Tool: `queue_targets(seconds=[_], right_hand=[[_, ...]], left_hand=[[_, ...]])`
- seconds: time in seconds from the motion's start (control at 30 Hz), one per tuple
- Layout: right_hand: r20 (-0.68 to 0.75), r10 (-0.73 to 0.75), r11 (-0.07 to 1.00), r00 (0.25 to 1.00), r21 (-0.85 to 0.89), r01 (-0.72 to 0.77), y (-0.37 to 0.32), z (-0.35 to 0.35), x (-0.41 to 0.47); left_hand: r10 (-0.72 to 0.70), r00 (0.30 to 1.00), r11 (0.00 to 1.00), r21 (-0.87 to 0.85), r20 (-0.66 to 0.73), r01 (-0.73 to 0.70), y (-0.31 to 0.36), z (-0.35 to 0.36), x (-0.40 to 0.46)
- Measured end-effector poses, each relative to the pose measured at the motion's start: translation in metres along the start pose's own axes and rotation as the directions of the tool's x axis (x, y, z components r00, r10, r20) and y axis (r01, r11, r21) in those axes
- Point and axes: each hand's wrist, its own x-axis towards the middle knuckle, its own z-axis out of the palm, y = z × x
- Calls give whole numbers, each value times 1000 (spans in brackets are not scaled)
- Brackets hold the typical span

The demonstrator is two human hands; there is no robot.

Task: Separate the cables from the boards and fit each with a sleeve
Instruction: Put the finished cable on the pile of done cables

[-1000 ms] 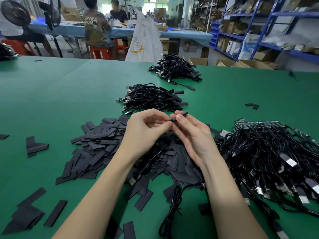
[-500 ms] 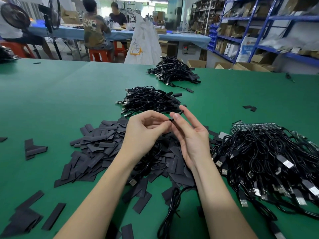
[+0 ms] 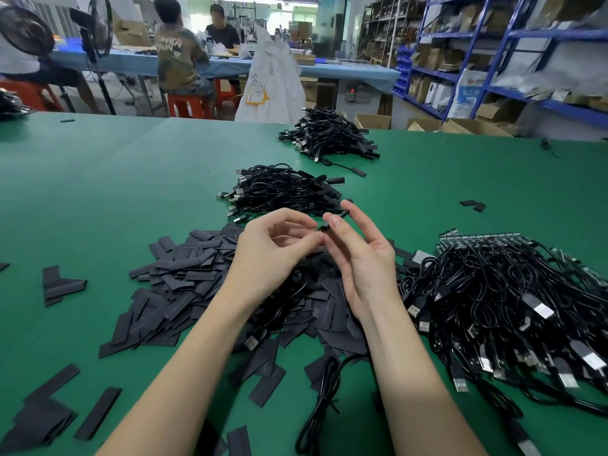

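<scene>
Green table [image 3: 98,192] fills the frame, and in the middle my left hand [image 3: 273,255] pinches the thin end of a cable [image 3: 320,229] while my right hand [image 3: 358,258] pinches a small black sleeve [image 3: 342,213] just above the sleeve pile [image 3: 184,284]. Both feel light and bendy, so I hold them near the tips. My fingers hide where they meet, and the boards [image 3: 477,238] at the right are mostly buried.

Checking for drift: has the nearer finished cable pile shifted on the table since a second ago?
No. The nearer cable pile keeps its place beside the sleeve heap; only the camera view shifted.
</scene>
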Motion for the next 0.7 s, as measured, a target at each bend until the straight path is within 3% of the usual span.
queue_targets(seconds=[0.1, 0.2, 0.4, 0.57, 0.7], right_hand=[[-21, -15, 1000, 1000, 20, 15, -3, -3, 1], [0, -22, 1000, 1000, -22, 22, -5, -4, 1], [-57, 24, 994, 998, -103, -29, -13, -11, 5], [-81, 29, 988, 996, -151, -41, -12, -14, 5], [-98, 43, 986, 994, -155, -58, -13, -15, 7]], left_hand=[[-20, 1000, 991, 131, 18, 17, -1, -2, 0], [-30, 999, 989, 149, 27, 26, 1, -1, -1], [86, 994, 975, 208, -64, -71, 16, -5, 6], [150, 982, 919, 383, -114, -96, 30, -14, 31], [212, 975, 815, 562, -64, -141, 41, -13, 78]])
